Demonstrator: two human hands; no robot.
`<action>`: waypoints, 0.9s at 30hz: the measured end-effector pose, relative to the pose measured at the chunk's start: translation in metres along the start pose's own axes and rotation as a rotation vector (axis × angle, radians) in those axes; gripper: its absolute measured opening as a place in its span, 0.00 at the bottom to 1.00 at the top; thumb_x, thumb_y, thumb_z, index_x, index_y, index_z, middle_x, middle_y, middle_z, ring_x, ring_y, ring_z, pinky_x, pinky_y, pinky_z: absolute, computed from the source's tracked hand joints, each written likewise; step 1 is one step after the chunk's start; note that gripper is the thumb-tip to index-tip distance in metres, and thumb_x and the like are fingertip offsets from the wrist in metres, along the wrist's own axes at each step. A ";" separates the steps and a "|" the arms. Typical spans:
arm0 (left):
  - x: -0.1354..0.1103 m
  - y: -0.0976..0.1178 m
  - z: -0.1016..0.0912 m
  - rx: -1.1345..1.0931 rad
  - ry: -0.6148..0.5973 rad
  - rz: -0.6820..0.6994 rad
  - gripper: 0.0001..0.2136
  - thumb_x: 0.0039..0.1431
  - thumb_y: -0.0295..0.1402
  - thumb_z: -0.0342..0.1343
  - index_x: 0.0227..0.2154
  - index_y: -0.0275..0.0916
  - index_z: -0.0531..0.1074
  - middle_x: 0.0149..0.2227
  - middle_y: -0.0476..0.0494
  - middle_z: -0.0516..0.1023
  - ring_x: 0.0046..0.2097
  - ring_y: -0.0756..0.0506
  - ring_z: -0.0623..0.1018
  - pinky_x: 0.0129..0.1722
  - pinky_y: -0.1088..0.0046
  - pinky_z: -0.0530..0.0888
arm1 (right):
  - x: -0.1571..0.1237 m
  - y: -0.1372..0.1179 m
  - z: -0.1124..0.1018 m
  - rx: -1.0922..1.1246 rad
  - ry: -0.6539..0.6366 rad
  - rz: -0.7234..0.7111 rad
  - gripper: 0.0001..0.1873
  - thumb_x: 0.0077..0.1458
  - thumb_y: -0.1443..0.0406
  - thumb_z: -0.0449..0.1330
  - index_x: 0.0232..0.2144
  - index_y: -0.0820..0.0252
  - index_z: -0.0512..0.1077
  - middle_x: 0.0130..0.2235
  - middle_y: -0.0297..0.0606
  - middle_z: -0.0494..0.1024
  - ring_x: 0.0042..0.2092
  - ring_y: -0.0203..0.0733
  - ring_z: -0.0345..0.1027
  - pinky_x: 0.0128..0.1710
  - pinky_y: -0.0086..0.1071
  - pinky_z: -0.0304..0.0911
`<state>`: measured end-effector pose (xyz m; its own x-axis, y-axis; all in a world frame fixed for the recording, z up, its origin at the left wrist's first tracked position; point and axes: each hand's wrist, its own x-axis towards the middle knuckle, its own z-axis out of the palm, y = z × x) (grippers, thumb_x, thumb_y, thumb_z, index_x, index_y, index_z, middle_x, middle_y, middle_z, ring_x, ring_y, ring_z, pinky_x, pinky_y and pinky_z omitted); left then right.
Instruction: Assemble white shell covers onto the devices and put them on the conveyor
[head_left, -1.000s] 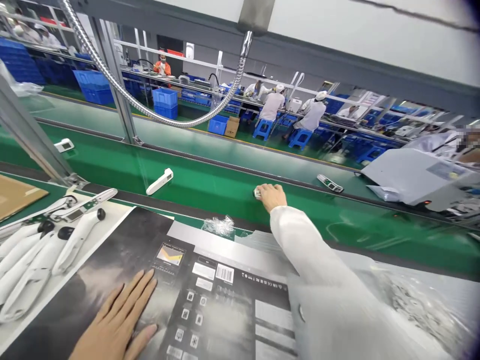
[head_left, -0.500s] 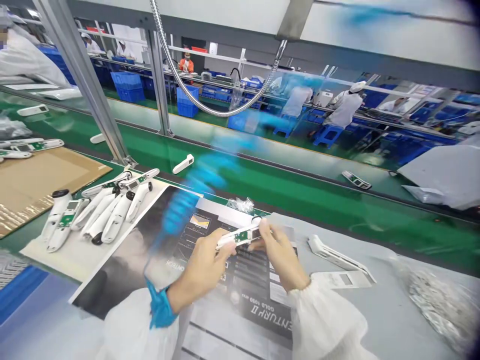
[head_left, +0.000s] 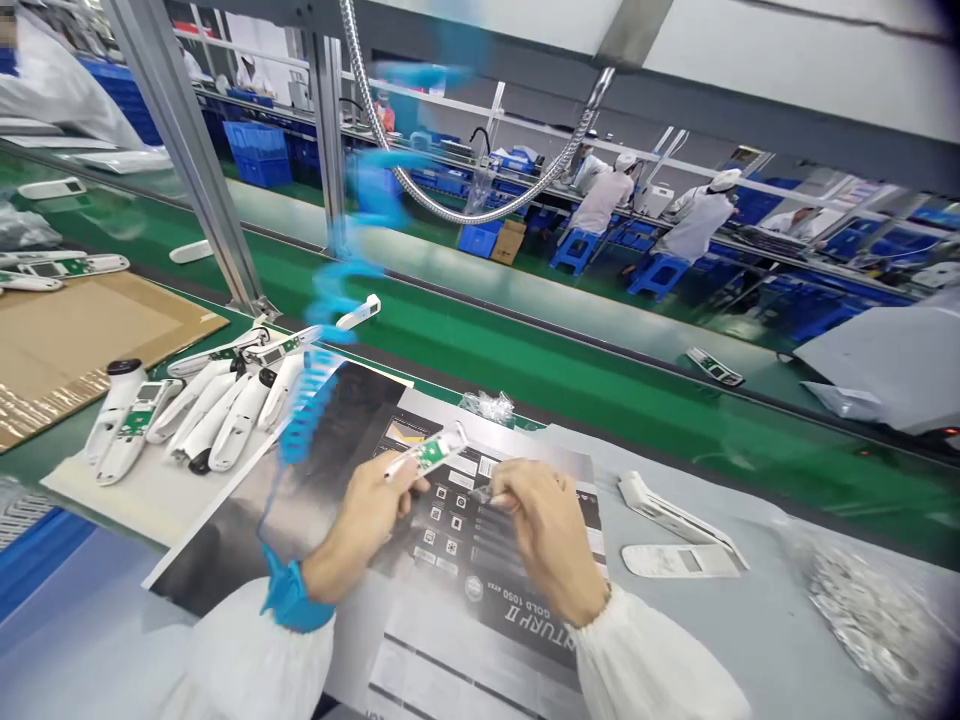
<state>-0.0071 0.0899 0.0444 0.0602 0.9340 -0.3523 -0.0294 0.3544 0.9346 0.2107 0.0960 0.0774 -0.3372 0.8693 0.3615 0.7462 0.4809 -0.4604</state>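
Note:
My left hand (head_left: pixel 377 503) is closed around the lower end of an opened white handheld device (head_left: pixel 435 453), tilted up to the right, with its green circuit board facing up. To its right, apart from the device, my right hand (head_left: pixel 536 525) is closed in a pinch. A small see-through scrap (head_left: pixel 481 494) shows at its fingertips; what it is exactly is too small to make out. A blue wrist strap (head_left: pixel 294 597) with a coiled blue cord (head_left: pixel 307 400) is around my left wrist. Beneath both hands lies a dark printed sheet (head_left: pixel 450 545).
Several similar white devices (head_left: pixel 225 415) lie on a pale sheet at left. White shell parts (head_left: pixel 679 560) and a clear bag of small parts (head_left: pixel 870 610) are at right. A green conveyor belt (head_left: pixel 525 350) runs behind, with a metal post (head_left: pixel 187 150) beside it. People sit at far benches.
My right hand has come off the device and now pinches a small see-through scrap. My left hand has moved left with the device. The coiled cord has swung left.

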 end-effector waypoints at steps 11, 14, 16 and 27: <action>-0.021 0.015 -0.041 -0.213 -0.060 0.026 0.15 0.60 0.46 0.55 0.42 0.40 0.69 0.39 0.43 0.76 0.38 0.45 0.75 0.34 0.72 0.72 | 0.090 0.111 0.045 -0.196 -0.043 0.414 0.03 0.53 0.64 0.60 0.33 0.56 0.71 0.43 0.43 0.73 0.46 0.50 0.64 0.45 0.43 0.54; -0.017 0.002 -0.063 0.263 0.081 0.108 0.16 0.60 0.49 0.53 0.40 0.41 0.67 0.32 0.47 0.74 0.33 0.45 0.73 0.31 0.73 0.68 | 0.065 0.112 0.018 -0.213 -0.058 0.371 0.09 0.57 0.63 0.57 0.40 0.54 0.72 0.47 0.41 0.74 0.48 0.48 0.66 0.49 0.42 0.54; -0.019 -0.013 -0.074 0.544 0.204 0.156 0.17 0.61 0.50 0.50 0.42 0.43 0.66 0.33 0.47 0.74 0.34 0.43 0.73 0.34 0.71 0.67 | 0.041 0.115 -0.015 -0.215 -0.078 0.374 0.09 0.59 0.62 0.54 0.39 0.54 0.73 0.46 0.39 0.77 0.45 0.45 0.69 0.48 0.39 0.57; -0.058 -0.038 -0.074 0.445 0.049 -0.111 0.20 0.55 0.57 0.52 0.38 0.45 0.69 0.28 0.47 0.76 0.31 0.41 0.76 0.29 0.70 0.73 | -0.141 0.168 -0.136 -0.463 -0.022 1.013 0.14 0.52 0.56 0.56 0.35 0.57 0.77 0.38 0.49 0.81 0.40 0.58 0.74 0.40 0.46 0.63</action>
<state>-0.0829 0.0257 0.0262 -0.0082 0.8965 -0.4430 0.4064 0.4078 0.8177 0.4615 0.0390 0.0598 0.5423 0.8398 -0.0261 0.8228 -0.5371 -0.1860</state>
